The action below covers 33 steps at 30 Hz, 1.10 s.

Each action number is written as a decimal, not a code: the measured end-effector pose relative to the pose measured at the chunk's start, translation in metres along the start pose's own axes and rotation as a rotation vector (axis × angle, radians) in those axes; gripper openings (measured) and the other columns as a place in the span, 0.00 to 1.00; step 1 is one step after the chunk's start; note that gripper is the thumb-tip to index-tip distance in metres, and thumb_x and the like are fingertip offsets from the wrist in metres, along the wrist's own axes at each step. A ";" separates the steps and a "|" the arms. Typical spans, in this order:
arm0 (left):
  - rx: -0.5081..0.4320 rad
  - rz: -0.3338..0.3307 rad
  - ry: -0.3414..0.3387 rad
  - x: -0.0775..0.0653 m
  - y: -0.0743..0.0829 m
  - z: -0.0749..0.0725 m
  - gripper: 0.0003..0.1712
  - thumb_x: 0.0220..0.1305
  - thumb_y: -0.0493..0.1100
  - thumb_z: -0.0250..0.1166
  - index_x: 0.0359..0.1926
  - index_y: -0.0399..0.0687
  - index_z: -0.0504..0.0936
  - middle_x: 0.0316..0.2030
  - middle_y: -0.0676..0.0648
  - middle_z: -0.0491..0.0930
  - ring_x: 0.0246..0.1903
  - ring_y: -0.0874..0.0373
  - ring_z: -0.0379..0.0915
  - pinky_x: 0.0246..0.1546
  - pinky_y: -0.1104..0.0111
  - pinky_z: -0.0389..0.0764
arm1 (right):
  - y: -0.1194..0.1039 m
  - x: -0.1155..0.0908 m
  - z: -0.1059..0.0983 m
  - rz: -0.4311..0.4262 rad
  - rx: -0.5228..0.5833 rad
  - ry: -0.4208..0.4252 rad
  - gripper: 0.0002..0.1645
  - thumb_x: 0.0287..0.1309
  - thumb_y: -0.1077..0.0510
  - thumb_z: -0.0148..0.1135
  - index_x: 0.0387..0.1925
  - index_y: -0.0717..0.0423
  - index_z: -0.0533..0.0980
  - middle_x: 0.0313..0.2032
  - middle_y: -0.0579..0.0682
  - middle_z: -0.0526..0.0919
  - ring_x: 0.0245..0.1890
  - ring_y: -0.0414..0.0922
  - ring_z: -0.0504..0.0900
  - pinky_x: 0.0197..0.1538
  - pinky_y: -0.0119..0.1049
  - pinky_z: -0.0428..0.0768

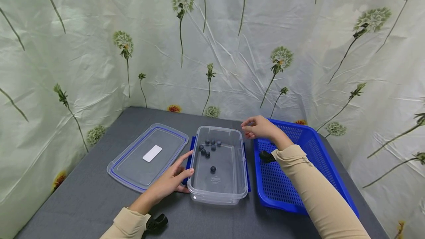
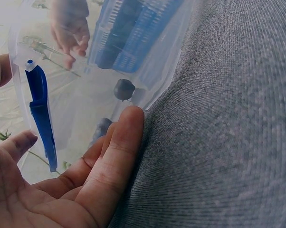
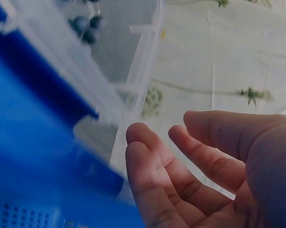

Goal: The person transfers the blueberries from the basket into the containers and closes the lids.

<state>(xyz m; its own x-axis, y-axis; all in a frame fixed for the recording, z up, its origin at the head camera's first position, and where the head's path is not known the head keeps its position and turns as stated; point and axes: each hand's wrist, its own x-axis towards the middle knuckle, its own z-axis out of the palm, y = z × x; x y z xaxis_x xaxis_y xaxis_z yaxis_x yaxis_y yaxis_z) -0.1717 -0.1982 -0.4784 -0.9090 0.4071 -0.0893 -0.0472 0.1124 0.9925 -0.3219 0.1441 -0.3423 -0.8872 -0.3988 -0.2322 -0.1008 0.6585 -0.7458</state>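
A clear plastic container (image 1: 232, 172) with blue side clips stands uncovered on the table. Several dark blueberries (image 1: 213, 169) lie inside it, most of them grouped toward the far left part. My left hand (image 1: 168, 180) rests against the container's left side, fingers spread along the wall near a blue clip (image 2: 42, 118). Over the gap between the container and a blue basket (image 1: 275, 183), my right hand (image 1: 261, 127) hovers with loosely bent fingers. In the right wrist view nothing shows between those fingers (image 3: 150, 175).
Left of the container lies a clear lid (image 1: 132, 170) with a blue seal and a white label (image 1: 152, 153). The perforated basket stands close on the right, under my right forearm. A flower-printed curtain (image 1: 232, 47) hangs behind the grey table (image 1: 83, 194).
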 end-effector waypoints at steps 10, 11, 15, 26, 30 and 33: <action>-0.008 -0.009 -0.002 0.002 0.000 0.001 0.43 0.83 0.52 0.58 0.87 0.68 0.46 0.65 0.25 0.72 0.51 0.47 0.83 0.48 0.54 0.92 | 0.026 -0.012 -0.032 0.056 -0.013 0.095 0.22 0.81 0.60 0.56 0.65 0.74 0.75 0.47 0.67 0.89 0.40 0.45 0.90 0.43 0.31 0.89; -0.008 -0.010 -0.001 0.002 0.000 0.001 0.43 0.83 0.52 0.58 0.87 0.68 0.46 0.64 0.25 0.72 0.51 0.47 0.83 0.47 0.54 0.92 | 0.030 -0.013 -0.034 0.060 -0.010 0.101 0.22 0.81 0.60 0.56 0.65 0.74 0.75 0.46 0.66 0.89 0.39 0.44 0.89 0.42 0.30 0.89; -0.013 -0.022 0.003 0.001 -0.002 0.001 0.42 0.83 0.51 0.59 0.86 0.71 0.47 0.65 0.26 0.72 0.51 0.47 0.84 0.46 0.56 0.92 | 0.047 -0.018 -0.041 0.085 0.044 0.102 0.24 0.81 0.61 0.55 0.66 0.77 0.72 0.39 0.58 0.89 0.34 0.39 0.86 0.39 0.30 0.87; -0.029 0.000 -0.009 0.001 0.000 0.001 0.43 0.83 0.52 0.59 0.87 0.68 0.46 0.63 0.25 0.73 0.50 0.48 0.84 0.46 0.55 0.92 | 0.089 -0.028 -0.050 0.221 0.015 0.132 0.21 0.81 0.64 0.54 0.62 0.79 0.71 0.30 0.48 0.83 0.27 0.36 0.80 0.36 0.30 0.85; -0.027 0.003 -0.007 0.001 0.000 0.001 0.43 0.84 0.51 0.59 0.87 0.67 0.46 0.63 0.25 0.73 0.50 0.47 0.84 0.47 0.54 0.92 | 0.100 -0.028 -0.048 0.238 0.040 0.127 0.20 0.79 0.67 0.54 0.62 0.82 0.70 0.29 0.48 0.83 0.25 0.35 0.80 0.33 0.27 0.85; -0.022 0.001 -0.007 0.000 0.000 0.001 0.43 0.83 0.51 0.59 0.87 0.67 0.46 0.62 0.25 0.73 0.49 0.48 0.84 0.46 0.55 0.92 | 0.106 -0.026 -0.047 0.238 0.032 0.119 0.22 0.78 0.69 0.54 0.63 0.83 0.69 0.29 0.48 0.84 0.25 0.35 0.81 0.33 0.27 0.85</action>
<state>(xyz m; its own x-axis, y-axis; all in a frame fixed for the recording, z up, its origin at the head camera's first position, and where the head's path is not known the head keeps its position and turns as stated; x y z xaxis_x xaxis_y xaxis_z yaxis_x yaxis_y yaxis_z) -0.1715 -0.1968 -0.4789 -0.9061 0.4135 -0.0890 -0.0557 0.0918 0.9942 -0.3305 0.2548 -0.3861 -0.9313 -0.1557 -0.3294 0.1294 0.7038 -0.6985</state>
